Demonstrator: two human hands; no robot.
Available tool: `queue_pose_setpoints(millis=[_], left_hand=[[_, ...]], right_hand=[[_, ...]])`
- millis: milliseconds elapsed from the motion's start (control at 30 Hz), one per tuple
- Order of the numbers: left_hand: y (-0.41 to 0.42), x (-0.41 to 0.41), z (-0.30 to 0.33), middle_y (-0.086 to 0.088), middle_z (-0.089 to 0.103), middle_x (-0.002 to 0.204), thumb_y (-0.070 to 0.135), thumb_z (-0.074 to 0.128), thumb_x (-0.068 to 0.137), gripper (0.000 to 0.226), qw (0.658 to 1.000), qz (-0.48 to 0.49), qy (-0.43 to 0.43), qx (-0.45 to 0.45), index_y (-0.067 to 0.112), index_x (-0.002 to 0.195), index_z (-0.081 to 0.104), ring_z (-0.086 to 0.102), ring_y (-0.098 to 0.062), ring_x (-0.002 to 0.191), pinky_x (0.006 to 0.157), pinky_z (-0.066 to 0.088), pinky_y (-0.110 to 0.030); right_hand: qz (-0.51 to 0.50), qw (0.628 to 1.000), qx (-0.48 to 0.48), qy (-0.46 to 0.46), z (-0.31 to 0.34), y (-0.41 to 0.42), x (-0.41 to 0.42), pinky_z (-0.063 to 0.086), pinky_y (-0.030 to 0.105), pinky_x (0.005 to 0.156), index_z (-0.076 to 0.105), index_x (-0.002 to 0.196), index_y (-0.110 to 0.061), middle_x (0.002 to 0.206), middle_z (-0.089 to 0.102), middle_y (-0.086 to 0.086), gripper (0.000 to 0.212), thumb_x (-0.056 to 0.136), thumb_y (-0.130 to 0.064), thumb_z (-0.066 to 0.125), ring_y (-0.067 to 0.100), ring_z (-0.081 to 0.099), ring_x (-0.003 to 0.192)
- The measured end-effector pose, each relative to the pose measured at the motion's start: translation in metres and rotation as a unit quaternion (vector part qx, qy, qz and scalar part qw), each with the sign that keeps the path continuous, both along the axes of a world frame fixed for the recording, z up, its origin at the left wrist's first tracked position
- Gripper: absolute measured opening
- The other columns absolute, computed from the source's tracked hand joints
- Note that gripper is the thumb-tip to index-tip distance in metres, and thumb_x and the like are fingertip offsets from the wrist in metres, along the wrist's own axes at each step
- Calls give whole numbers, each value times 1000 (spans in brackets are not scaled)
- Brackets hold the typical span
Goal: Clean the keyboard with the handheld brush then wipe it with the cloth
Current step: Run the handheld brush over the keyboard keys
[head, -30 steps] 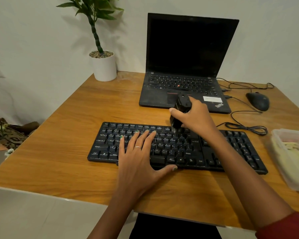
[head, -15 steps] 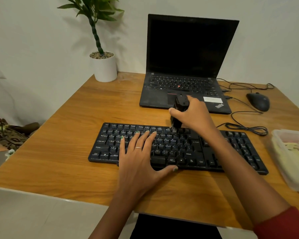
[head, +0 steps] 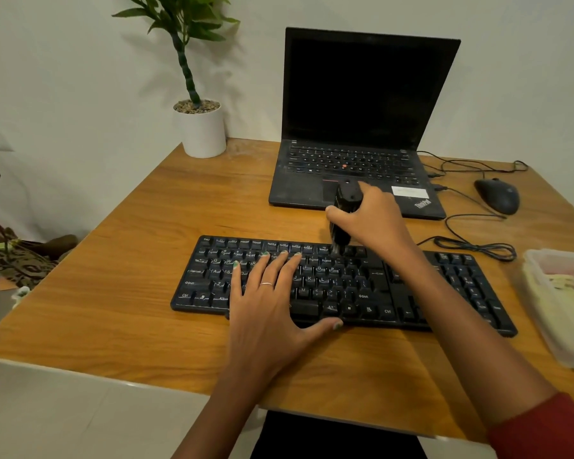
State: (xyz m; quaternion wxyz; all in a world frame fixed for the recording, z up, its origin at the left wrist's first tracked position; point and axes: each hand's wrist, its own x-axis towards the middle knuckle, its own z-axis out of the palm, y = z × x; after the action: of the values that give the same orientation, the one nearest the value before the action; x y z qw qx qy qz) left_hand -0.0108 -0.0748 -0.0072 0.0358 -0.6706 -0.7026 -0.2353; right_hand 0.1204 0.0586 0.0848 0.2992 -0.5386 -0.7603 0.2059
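A black keyboard (head: 371, 289) lies across the middle of the wooden table (head: 113, 293). My left hand (head: 272, 299) rests flat on its left half, fingers spread and straight. My right hand (head: 375, 220) grips a small black handheld brush (head: 343, 210) upright, its bristles touching the top key row right of centre. A pale yellow cloth (head: 564, 293) lies in a clear plastic container at the right edge.
An open black laptop (head: 362, 127) stands behind the keyboard. A black mouse (head: 497, 195) and coiled cables (head: 471, 243) sit at the back right. A white plant pot (head: 203, 130) occupies the back left corner. The clear container (head: 544, 323) is near the table's right edge.
The brush and my right hand have stayed at the top key row with only a slight shift. My left hand has not moved.
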Motion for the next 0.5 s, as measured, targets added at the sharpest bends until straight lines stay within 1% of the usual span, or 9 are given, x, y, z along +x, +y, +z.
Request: queue_pose_setpoints(millis=[67,100,133,200,267,300,367,433,500], left_hand=[[0,1,1,3,50,142,95,28,67,105,1000,2,2,2,23,142,45,42,-21,134,113,22,-55],[0,1,1,2,51,141,95,28,67,105,1000,3,3,4,23,141,46,43,-21,134,112,22,-55],[0,1,1,2,51,141,95,28,68,105,1000,5,4,6,22,141,46,43,-21,133,112,22,-55],[0,1,1,2,51,142,95,27,67,105,1000,4,4,3,22,141,46,43,-21,134,112,22,-55],[0,0,1,2,50,142,95,28,67,105,1000,2,1,-1,23,142,45,41,-21,135,113,22,-56],[0,0,1,3,50,142,95,28,67,105,1000,2,0,-2,23,142,45,41,-21,135,113,22,-56],[0,0,1,3,50,142,95,28,67,105,1000,4,-1,2,23,142,44,41,-21,135,113,23,-56],[0,0,0,2,51,141,95,29,67,104,1000,4,-2,9,23,141,45,43,-21,134,112,23,-56],[0,0,0,2,51,141,95,29,67,104,1000,2,-2,9,23,141,45,43,-21,134,112,23,-56]], right_hand=[[1,1000,10,9,-4,-3,-2,41,31,48,56,80,-9,66,61,4,19,79,-26,64,18,57,58],[11,1000,-11,9,-3,-4,-2,47,37,51,54,76,-9,69,64,8,20,77,-25,64,22,60,59],[21,999,-35,3,0,-4,-1,50,38,54,52,74,-9,71,65,11,21,76,-25,65,24,61,57],[22,998,-52,-3,4,-2,1,51,33,52,51,73,-11,69,63,6,21,77,-25,65,20,60,54],[2,1000,-11,6,1,-2,1,45,29,51,51,73,-12,65,59,0,21,79,-26,65,17,57,59],[1,1000,-2,13,-1,-3,0,45,30,52,52,74,-11,65,59,1,20,79,-26,64,19,57,61],[23,999,-31,13,-1,-5,0,49,32,52,53,74,-8,67,61,7,21,77,-24,65,21,58,57],[42,997,-63,-6,4,-6,2,49,27,47,52,74,-10,66,60,4,20,77,-24,66,15,57,50],[25,999,-22,2,2,-5,1,50,27,52,58,83,-9,68,62,0,20,79,-27,66,15,60,59]])
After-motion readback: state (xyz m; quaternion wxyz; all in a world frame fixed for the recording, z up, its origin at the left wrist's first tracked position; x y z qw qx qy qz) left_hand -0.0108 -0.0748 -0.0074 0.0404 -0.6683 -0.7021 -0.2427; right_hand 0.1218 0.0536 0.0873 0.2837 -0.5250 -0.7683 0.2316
